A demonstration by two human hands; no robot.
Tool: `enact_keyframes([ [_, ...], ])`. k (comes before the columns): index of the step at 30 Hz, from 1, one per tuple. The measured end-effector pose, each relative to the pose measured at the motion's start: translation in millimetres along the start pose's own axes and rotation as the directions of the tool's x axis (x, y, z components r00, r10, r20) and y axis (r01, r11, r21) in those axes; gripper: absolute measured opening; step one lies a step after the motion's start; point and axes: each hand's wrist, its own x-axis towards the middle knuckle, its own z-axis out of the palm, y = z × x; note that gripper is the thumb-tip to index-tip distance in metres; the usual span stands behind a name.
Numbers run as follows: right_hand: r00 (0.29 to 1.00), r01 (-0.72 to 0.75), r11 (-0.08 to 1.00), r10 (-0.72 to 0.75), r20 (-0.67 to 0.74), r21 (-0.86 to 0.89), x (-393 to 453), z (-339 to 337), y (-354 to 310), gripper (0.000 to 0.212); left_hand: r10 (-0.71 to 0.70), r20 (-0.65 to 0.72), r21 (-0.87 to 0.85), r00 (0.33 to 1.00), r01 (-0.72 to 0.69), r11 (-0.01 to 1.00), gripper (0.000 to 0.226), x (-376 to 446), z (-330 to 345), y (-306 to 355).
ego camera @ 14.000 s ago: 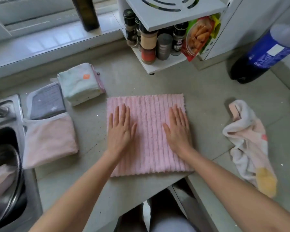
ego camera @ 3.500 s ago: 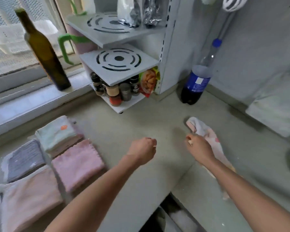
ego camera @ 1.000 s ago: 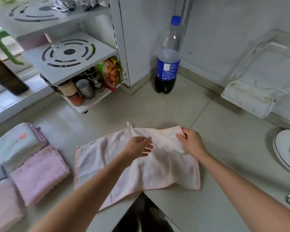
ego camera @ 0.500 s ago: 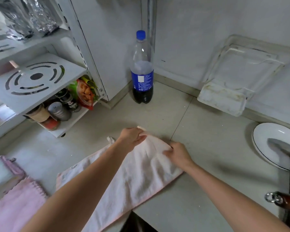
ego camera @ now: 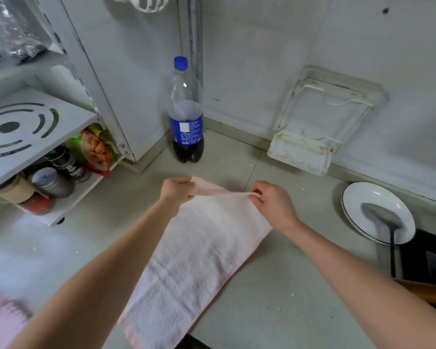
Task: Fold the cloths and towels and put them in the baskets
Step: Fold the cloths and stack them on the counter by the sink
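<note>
While the pale pink towel (ego camera: 202, 250) had lain flat a second earlier, it was now halved lengthwise across the tabletop's (ego camera: 275, 298) near edge; left hand (ego camera: 174, 191) and right hand (ego camera: 272, 204) each pinched its raised far end, ready for another fold.

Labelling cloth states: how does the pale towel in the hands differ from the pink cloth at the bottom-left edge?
The pale towel is whitish with a pink border; the pink cloth is pink all over. The pale towel lies in a long strip on the counter, its far end lifted; the pink cloth lies flat. The left hand and right hand pinch the towel; nothing touches the pink cloth. Both sit on the counter.
</note>
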Motion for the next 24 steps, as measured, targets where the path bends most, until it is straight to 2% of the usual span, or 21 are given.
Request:
enact_keyframes([
  [3, 0.976, 0.171, 0.984, -0.175, 0.132, 0.043, -28, 13, -36, 0.005, 0.094, 0.017, 0.255, 0.995, -0.095, 0.962, 0.016, -2, -47, -12],
  [7, 0.883, 0.333, 0.939, -0.343, 0.32, 0.088, -76, 51, -87, 0.008, 0.167, 0.02, 0.531, 0.986, -0.152, 0.834, 0.006, -14, -112, -36],
  [11, 0.804, 0.437, 0.897, -0.425, 0.415, 0.072, -119, 91, -131, 0.004, 0.253, 0.041, 0.777, 0.967, -0.19, 0.6, 0.006, -30, -157, -54],
  [14, 0.772, 0.476, 0.878, -0.446, 0.452, 0.053, -147, 117, -157, 0.008, 0.301, 0.045, 0.802, 0.953, -0.214, 0.558, 0.013, -40, -177, -64],
  [19, 0.772, 0.434, 0.898, -0.413, 0.483, 0.074, -180, 142, -194, 0.04, 0.298, -0.003, 0.816, 0.954, -0.17, 0.552, 0.012, -52, -205, -81],
  [24, 0.736, 0.491, 0.867, -0.359, 0.575, -0.087, -203, 164, -199, 0.065, 0.208, -0.01, 0.85, 0.978, -0.101, 0.516, 0.014, -64, -220, -108],
])
